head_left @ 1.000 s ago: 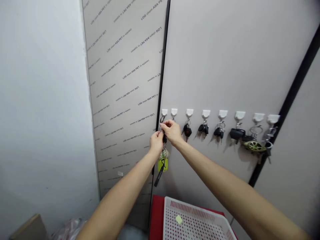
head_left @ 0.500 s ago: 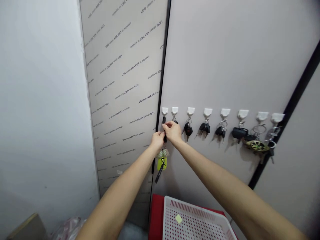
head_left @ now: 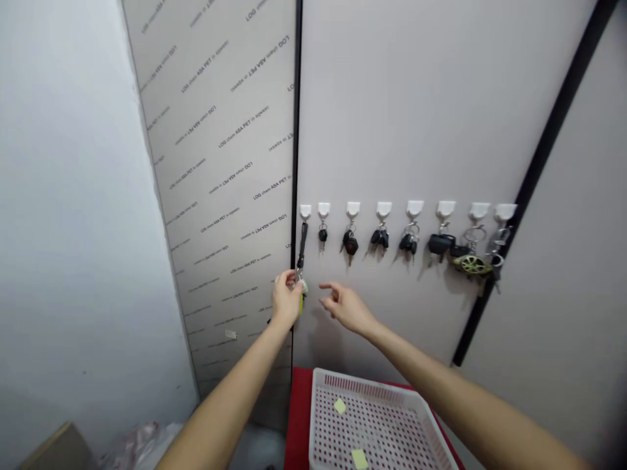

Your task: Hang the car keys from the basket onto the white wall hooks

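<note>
A black key strap hangs from the leftmost of several white adhesive hooks. My left hand is shut on its lower end, around a metal clip, and mostly hides a pale charm and a yellow-green tag. My right hand is open and holds nothing, a little to the right of the strap and below the hanging keys. Each of the other hooks carries keys, such as the black car key on the third hook.
A white perforated plastic basket with yellow notes sits on a red surface below my hands. A printed laminate panel stands to the left of the hook wall. Cardboard and a plastic bag lie low at left.
My right hand has let go of the keys and moved down and right, fingers apart. The strap now hangs from the leftmost hook, with my left hand lower on it. The view has shifted.
</note>
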`<state>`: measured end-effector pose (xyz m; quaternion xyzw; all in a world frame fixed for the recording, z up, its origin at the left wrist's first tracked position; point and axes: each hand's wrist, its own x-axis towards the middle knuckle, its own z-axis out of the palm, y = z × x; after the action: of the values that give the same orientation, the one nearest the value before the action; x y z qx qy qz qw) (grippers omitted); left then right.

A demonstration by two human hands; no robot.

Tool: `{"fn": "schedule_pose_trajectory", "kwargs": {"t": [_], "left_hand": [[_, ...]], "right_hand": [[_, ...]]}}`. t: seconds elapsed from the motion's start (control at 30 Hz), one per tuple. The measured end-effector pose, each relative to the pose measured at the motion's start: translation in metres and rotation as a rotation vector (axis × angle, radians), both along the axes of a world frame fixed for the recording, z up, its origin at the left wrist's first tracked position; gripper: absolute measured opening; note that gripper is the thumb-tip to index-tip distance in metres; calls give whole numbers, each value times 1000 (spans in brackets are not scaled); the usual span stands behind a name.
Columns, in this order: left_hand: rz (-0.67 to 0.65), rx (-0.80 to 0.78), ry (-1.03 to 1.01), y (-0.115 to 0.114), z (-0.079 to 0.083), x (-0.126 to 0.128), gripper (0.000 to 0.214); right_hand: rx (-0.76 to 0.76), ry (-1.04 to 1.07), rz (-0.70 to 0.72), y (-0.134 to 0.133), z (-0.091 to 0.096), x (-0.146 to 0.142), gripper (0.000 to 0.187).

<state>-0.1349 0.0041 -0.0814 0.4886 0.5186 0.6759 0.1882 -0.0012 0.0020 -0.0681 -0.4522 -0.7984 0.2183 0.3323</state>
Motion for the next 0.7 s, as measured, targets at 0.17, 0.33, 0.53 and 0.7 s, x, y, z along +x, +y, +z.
{"fn": "schedule_pose_trajectory", "kwargs": {"t": [0.17,0.33,0.53,0.7], "left_hand": [[-320,-212,-99,-15,-19,19,36],[-547,-19,-66,-38,23,53,69],[-736,208,-2,-72,59,93,77],[-747,170,-13,-70,54,105,76]], "right_hand": [[-413,-99,42,-5,-31,45,65],[78,350,-59,-30,14,65,67],[352,598,63,-64,47,75,71],[291,587,88,-62,35,86,70]]}}
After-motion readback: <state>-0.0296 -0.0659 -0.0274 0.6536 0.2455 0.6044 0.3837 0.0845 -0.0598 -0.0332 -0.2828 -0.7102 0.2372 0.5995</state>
